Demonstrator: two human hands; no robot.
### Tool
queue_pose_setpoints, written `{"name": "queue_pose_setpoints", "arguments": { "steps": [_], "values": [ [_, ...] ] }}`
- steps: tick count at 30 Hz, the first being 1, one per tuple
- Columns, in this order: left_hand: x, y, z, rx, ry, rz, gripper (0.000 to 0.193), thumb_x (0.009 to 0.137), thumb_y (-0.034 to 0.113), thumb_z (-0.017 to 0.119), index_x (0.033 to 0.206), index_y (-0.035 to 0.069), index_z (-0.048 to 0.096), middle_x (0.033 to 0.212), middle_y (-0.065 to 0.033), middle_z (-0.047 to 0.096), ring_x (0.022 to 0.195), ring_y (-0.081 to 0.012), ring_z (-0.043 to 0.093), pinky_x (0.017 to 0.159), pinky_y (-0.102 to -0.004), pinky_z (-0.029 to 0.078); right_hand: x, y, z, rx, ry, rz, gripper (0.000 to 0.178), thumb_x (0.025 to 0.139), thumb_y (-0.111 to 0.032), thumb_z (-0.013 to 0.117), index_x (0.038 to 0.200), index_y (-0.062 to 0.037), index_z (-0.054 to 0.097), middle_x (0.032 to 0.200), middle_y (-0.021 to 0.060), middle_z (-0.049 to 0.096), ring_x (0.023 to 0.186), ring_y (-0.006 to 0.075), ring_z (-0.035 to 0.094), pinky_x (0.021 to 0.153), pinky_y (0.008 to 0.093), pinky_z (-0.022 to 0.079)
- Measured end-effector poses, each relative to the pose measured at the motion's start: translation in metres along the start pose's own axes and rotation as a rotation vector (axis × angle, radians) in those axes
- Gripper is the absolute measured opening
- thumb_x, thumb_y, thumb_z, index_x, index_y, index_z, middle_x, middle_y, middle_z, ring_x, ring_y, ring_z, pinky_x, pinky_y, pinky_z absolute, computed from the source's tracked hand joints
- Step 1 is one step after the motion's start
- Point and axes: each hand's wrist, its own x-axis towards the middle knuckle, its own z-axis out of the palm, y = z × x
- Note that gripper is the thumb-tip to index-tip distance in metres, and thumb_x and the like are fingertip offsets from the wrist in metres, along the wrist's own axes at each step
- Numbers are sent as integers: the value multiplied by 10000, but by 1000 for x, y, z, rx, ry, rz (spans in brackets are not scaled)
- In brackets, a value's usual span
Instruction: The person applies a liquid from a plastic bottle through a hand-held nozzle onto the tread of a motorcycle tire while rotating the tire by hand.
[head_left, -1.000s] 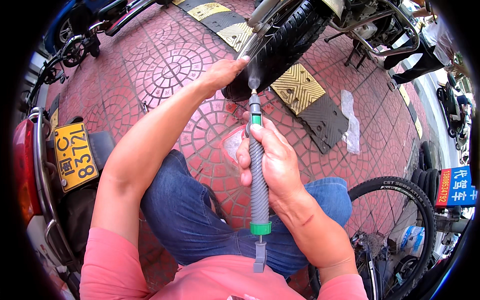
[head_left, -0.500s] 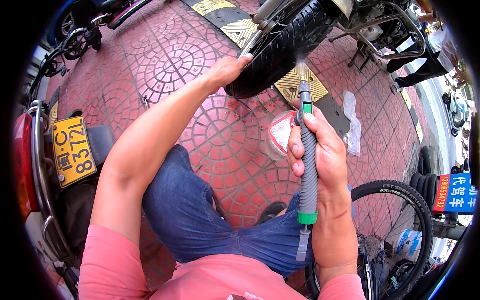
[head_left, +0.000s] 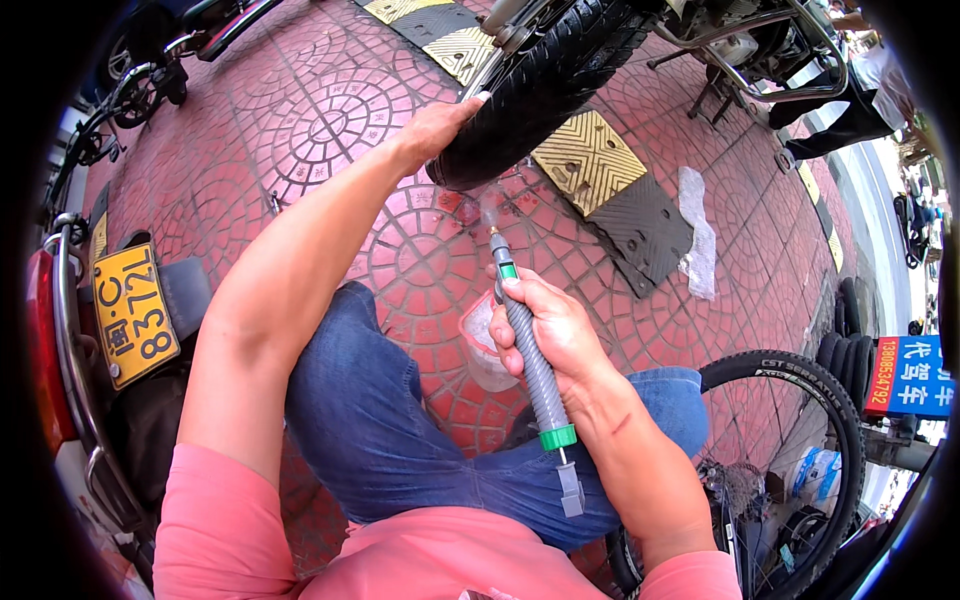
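Observation:
My left hand (head_left: 437,132) reaches forward to the black knobbly tyre (head_left: 540,100) of a motorcycle wheel and grips its left side, with some fingers hidden against the wheel. In my right hand (head_left: 562,330) is a hand-pump sprayer (head_left: 537,375) with a grey ribbed body, a green collar and a brass-coloured nozzle. Its nozzle points forward toward the lower end of the tyre, and a faint mist shows at the tip. Below the sprayer, a clear plastic tub (head_left: 490,372) with a red rim stands on the paving, partly covered by my right hand.
A yellow-and-black rubber ramp (head_left: 590,160) lies under and right of the wheel, beside a crumpled clear plastic bag (head_left: 697,235). A bicycle wheel (head_left: 850,430) stands close on my right. On my left is a parked motorcycle with a yellow plate (head_left: 135,315). A person (head_left: 850,120) stands far right.
My right hand has brought the sprayer left and nearer to me, its nozzle dropping from beside the tyre to below its lower end. My left hand has shifted slightly left with the tyre.

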Motion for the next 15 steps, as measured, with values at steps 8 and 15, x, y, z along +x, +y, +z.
{"name": "queue_pose_setpoints", "arguments": {
  "steps": [8, 15],
  "values": [
    [6, -3, 9, -212, -87, -1, 550, 1077, 496, 545, 1316, 33, 719, 1249, -77, 734, 1108, -154, 643, 1007, -320, 474, 21, 15, 6, -31, -42, 36, 388, 1081, -258, 513, 1378, -22, 432, 677, 83, 623, 415, 170, 549, 383, 310, 457],
    [2, -1, 8, -260, -80, 32, 583, 1020, 531, 623, 1337, 47, 699, 1260, -78, 726, 1134, -162, 643, 1021, -326, 470, -12, -9, 9, -119, -67, -172, 454, 1092, -324, 520, 1426, -36, 412, 661, 72, 619, 394, 144, 540, 377, 256, 438]
  ]
}}
